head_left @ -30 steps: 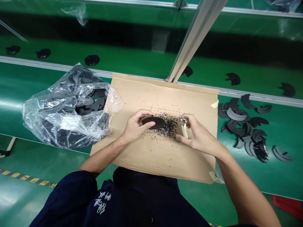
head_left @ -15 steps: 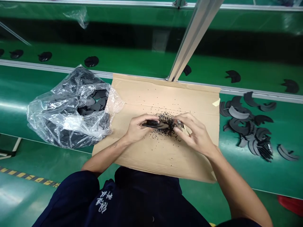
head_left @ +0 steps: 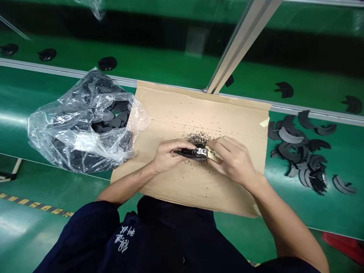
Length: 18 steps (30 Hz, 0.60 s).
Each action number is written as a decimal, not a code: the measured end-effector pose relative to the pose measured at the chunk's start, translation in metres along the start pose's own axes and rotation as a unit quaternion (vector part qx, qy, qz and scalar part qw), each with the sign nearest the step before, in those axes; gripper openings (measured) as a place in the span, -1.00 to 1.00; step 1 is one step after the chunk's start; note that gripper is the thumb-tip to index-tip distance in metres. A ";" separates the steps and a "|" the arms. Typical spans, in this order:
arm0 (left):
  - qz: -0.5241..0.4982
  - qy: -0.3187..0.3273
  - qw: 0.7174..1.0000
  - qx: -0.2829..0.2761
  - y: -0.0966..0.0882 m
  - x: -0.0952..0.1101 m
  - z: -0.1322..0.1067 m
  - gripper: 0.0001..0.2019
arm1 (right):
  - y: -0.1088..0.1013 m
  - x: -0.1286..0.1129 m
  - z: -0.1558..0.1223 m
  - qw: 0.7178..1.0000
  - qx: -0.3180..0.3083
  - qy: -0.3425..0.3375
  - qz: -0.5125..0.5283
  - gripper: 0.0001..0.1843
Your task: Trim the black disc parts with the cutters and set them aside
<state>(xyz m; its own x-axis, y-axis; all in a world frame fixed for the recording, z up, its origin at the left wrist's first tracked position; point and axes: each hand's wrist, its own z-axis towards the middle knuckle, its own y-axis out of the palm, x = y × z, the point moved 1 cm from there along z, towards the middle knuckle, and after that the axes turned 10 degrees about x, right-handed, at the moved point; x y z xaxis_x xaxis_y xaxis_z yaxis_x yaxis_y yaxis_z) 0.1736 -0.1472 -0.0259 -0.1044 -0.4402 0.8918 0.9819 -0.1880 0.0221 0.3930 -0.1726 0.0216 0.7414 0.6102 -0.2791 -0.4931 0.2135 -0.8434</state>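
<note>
Head view: left hand [head_left: 166, 156] pinches black piece [head_left: 184, 153], right hand [head_left: 233, 159] pinches snips [head_left: 212, 154] at its edge

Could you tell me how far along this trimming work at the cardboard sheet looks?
Done, it seems: a pile of black crescent pieces lies right of the cardboard sheet, with black crumbs on the sheet. In hand: the left hand holds a black piece against small metal snips in the right hand. Left: a plastic bag holding many black pieces, apparently.
</note>
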 end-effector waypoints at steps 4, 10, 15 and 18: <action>0.011 0.019 1.000 0.004 0.000 0.002 0.000 -0.85 | -0.001 -0.003 0.000 1.000 0.007 -0.011 -0.015 -0.78; 0.015 0.036 0.999 0.009 -0.001 0.003 -0.003 -0.84 | -0.001 -0.007 0.001 1.000 0.018 -0.012 -0.005 -0.78; 0.004 0.045 0.999 0.013 -0.003 0.003 -0.004 -0.79 | -0.002 -0.015 0.003 0.993 0.035 -0.050 -0.100 -0.75; -0.003 0.058 0.998 0.014 -0.003 0.002 -0.004 -0.75 | 0.000 -0.016 0.003 0.993 0.022 -0.046 -0.111 -0.73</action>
<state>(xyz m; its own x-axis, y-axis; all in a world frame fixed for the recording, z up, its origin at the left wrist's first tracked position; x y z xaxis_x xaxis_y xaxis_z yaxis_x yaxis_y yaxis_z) 0.1695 -0.1513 -0.0263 -0.1270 -0.5380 0.8333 0.9851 -0.1670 0.0423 0.3795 -0.1799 0.0271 0.7904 0.6110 -0.0444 -0.3440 0.3827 -0.8574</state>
